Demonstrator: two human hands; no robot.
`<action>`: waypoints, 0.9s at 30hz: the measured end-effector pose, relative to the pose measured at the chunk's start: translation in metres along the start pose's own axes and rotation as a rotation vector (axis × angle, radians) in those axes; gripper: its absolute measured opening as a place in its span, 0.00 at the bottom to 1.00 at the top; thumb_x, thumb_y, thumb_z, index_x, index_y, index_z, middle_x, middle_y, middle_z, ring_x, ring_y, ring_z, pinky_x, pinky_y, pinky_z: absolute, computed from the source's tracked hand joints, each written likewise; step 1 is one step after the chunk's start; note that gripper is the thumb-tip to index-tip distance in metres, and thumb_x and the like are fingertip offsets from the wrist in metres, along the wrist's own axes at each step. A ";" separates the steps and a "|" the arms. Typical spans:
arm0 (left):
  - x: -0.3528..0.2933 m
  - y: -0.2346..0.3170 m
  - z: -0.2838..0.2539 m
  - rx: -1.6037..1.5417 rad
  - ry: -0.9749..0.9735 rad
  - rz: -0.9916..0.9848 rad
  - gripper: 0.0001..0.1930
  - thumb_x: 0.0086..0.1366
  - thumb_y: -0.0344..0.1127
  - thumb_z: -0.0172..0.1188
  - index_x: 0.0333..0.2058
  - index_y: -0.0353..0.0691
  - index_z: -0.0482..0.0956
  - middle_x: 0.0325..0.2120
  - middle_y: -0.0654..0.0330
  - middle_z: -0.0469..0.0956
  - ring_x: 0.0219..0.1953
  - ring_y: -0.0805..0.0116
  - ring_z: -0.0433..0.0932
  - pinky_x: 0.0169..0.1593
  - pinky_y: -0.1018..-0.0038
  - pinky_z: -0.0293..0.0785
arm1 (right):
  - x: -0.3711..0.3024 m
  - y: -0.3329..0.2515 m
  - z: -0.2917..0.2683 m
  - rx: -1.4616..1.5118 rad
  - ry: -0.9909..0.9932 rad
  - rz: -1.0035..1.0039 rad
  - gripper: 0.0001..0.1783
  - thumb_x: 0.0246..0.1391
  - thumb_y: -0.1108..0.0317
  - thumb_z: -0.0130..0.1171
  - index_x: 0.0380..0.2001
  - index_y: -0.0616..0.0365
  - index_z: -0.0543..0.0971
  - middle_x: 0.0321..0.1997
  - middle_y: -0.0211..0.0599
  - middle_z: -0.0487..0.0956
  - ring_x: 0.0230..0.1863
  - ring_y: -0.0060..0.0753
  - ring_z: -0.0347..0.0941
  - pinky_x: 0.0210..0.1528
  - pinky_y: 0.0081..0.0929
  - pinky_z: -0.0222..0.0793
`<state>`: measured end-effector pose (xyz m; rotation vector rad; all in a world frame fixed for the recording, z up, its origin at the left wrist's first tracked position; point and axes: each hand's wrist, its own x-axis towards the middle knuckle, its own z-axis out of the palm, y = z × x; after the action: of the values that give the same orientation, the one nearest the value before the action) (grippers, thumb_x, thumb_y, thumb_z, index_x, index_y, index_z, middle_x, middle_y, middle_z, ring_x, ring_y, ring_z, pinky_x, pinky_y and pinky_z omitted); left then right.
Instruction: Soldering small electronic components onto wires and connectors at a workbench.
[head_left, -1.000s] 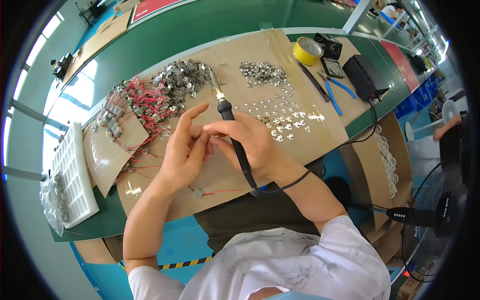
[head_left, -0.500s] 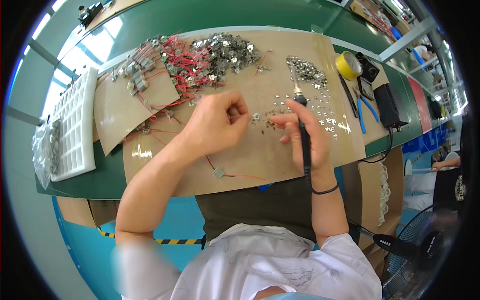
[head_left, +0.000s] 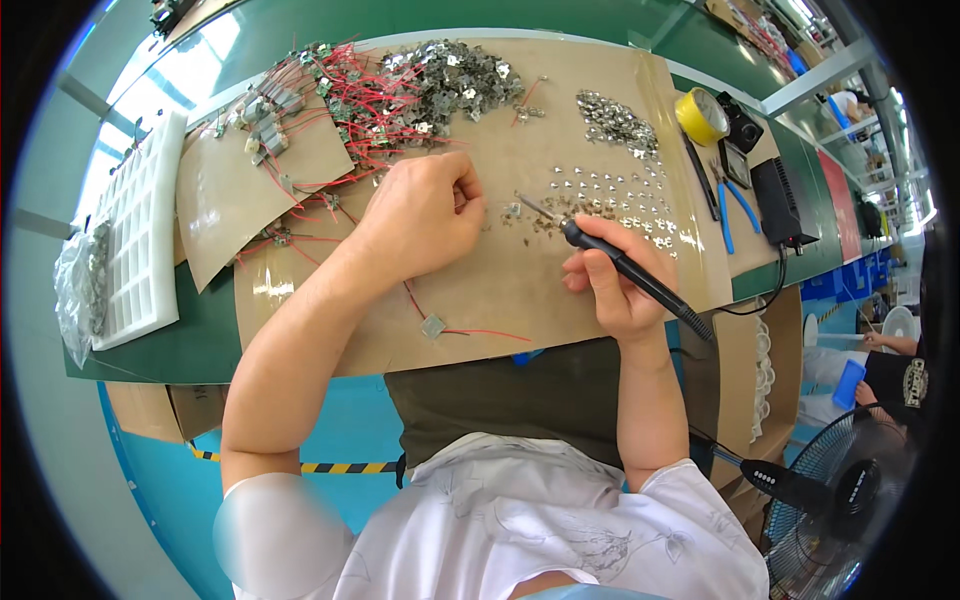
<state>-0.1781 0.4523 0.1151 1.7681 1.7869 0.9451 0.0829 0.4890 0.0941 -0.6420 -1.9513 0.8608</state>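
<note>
My right hand [head_left: 625, 285] grips a black soldering iron [head_left: 640, 273] like a pen. Its metal tip points left and comes close to a small square metal piece [head_left: 512, 210] on the brown board. My left hand [head_left: 425, 215] is closed, left of that piece, its fingers curled inward; what they hold, if anything, is hidden. Beside the tip lie scattered brownish bits [head_left: 545, 218] and small shiny metal parts [head_left: 600, 185] in loose rows. Below my left hand, a small square part with red and dark wires [head_left: 433, 326] lies near the board's front edge.
Heaps of metal pieces [head_left: 455, 85] and red-wired parts [head_left: 350, 110] lie at the back. A white compartment tray [head_left: 140, 235] stands at left. Yellow tape [head_left: 702, 117], blue-handled pliers [head_left: 738, 212] and a black box [head_left: 785, 205] are at right. A fan [head_left: 840, 485] and another person are beyond.
The soldering iron has swung from pointing away from me to pointing left, its tip now close to the small square piece. My left hand stays closed; the whole view has shifted slightly.
</note>
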 end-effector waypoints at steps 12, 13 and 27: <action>0.001 0.005 0.010 -0.353 -0.021 -0.028 0.11 0.64 0.31 0.69 0.41 0.32 0.82 0.25 0.51 0.84 0.30 0.56 0.86 0.37 0.63 0.80 | 0.005 0.004 0.009 -0.074 0.050 -0.025 0.18 0.74 0.66 0.59 0.59 0.67 0.80 0.32 0.39 0.88 0.23 0.21 0.80 0.28 0.19 0.75; 0.000 0.007 0.009 -0.353 -0.024 -0.028 0.11 0.64 0.31 0.69 0.41 0.32 0.82 0.25 0.51 0.84 0.30 0.56 0.86 0.37 0.63 0.80 | 0.005 0.005 0.009 -0.076 0.057 -0.027 0.19 0.74 0.65 0.60 0.59 0.67 0.80 0.32 0.39 0.88 0.23 0.22 0.80 0.28 0.18 0.75; 0.002 0.009 0.023 0.052 -0.032 0.112 0.08 0.63 0.34 0.67 0.36 0.40 0.91 0.29 0.46 0.86 0.36 0.43 0.86 0.45 0.54 0.83 | -0.002 0.014 0.007 0.126 0.203 0.038 0.21 0.74 0.61 0.61 0.58 0.69 0.81 0.32 0.39 0.86 0.22 0.22 0.77 0.30 0.25 0.83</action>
<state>-0.1553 0.4571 0.1073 1.9219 1.7226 0.9152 0.0795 0.4944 0.0793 -0.6660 -1.6947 0.8985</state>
